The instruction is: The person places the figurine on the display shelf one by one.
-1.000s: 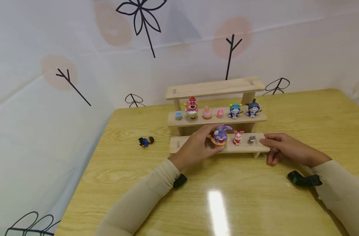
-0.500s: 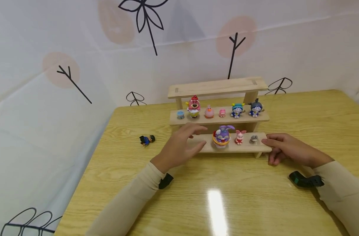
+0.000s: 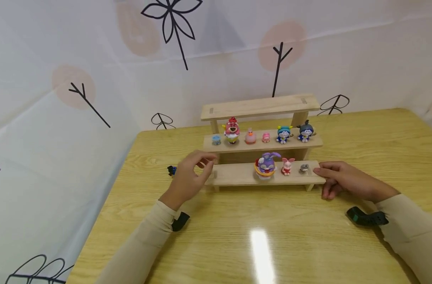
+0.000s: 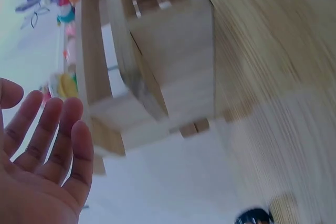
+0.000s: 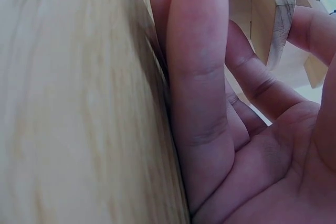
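A three-tier wooden display shelf [image 3: 233, 174] stands on the table in the head view. On its lowest board are a purple rabbit figurine [image 3: 267, 165], a pink pig figurine [image 3: 287, 169] and a small grey figurine [image 3: 304, 169]. My left hand [image 3: 189, 177] hovers by the board's left end, fingers loosely bent and holding nothing; the left wrist view shows its spread fingers [image 4: 68, 140]. Partly hidden behind it lies a small dark-blue figurine [image 3: 171, 170]. My right hand [image 3: 351, 182] grips the board's right end, thumb on top, with bent fingers seen beside the board [image 5: 275, 22].
Several figurines line the middle board, among them a red-hatted pink bear [image 3: 232, 130] and one with a dark grey cap [image 3: 306, 131]. The top board [image 3: 258, 106] runs above them. Behind the table [image 3: 223, 240] hangs a patterned white cloth [image 3: 223, 75].
My left hand has let go of the purple rabbit figurine and moved left, past the board's end, now covering part of the lying figurine. My right hand has stayed at the shelf.
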`<act>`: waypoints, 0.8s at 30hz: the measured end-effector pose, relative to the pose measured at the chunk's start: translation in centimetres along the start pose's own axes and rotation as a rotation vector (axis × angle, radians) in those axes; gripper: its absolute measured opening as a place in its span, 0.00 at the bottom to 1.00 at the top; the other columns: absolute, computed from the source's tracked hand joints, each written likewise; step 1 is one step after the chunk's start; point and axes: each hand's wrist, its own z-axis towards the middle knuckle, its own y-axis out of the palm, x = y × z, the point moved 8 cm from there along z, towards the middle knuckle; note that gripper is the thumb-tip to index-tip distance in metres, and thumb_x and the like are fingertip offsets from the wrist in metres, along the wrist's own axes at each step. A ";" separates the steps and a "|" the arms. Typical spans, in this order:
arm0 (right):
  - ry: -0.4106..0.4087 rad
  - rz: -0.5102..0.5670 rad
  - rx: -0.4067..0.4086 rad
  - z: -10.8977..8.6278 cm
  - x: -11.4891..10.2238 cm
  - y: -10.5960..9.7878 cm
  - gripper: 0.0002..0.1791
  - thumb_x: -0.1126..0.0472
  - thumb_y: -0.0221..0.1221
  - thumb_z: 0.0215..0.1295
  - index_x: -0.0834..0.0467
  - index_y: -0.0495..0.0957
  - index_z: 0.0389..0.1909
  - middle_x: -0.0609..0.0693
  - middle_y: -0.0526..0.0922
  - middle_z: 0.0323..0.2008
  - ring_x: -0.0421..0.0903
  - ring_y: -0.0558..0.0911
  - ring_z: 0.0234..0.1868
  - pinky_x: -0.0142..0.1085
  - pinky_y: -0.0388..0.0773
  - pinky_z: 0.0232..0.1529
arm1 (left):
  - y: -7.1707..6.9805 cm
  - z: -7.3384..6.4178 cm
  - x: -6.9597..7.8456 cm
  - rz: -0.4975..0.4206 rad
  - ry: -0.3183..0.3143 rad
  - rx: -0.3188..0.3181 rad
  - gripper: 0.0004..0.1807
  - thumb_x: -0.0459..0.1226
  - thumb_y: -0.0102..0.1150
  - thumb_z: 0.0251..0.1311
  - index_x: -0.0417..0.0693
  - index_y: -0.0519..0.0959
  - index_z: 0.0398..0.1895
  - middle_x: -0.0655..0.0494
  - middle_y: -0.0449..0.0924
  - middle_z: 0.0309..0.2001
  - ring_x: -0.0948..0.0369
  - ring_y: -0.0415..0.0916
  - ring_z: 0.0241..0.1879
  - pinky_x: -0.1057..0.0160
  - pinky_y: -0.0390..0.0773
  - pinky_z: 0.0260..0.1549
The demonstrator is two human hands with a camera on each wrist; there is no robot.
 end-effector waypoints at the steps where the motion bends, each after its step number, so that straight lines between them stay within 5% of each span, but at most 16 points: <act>1: -0.002 -0.002 0.000 0.0 0.0 0.0 0.40 0.47 0.40 0.82 0.75 0.43 0.74 0.59 0.86 0.30 0.47 0.86 0.29 0.43 0.85 0.34 | -0.4 -0.2 -0.4 0.006 -0.009 0.011 0.11 0.36 0.56 0.71 0.45 0.82 0.52 0.53 0.84 0.48 0.60 0.80 0.43 0.58 0.83 0.42; 7: -0.006 -0.008 0.005 0.3 -0.1 -0.1 0.40 0.47 0.41 0.82 0.75 0.43 0.75 0.59 0.86 0.30 0.47 0.86 0.29 0.43 0.85 0.35 | -2.8 -0.9 -3.2 0.044 -0.098 0.058 0.12 0.37 0.54 0.73 0.44 0.82 0.52 0.51 0.83 0.46 0.58 0.80 0.42 0.53 0.82 0.38; 14: 0.003 0.019 -0.002 0.3 0.3 0.0 0.42 0.47 0.41 0.82 0.76 0.38 0.75 0.58 0.86 0.30 0.46 0.86 0.29 0.43 0.85 0.35 | -4.8 -1.3 -6.7 0.057 -0.252 0.088 0.12 0.39 0.53 0.74 0.47 0.82 0.52 0.51 0.84 0.47 0.57 0.80 0.42 0.61 0.80 0.35; 24: 0.012 0.009 0.009 0.1 0.3 -0.1 0.43 0.47 0.40 0.82 0.75 0.34 0.76 0.57 0.87 0.30 0.45 0.86 0.28 0.42 0.85 0.35 | -4.7 -2.4 -10.8 0.078 -0.473 -0.023 0.16 0.39 0.50 0.75 0.50 0.76 0.61 0.46 0.79 0.54 0.51 0.76 0.54 0.47 0.75 0.53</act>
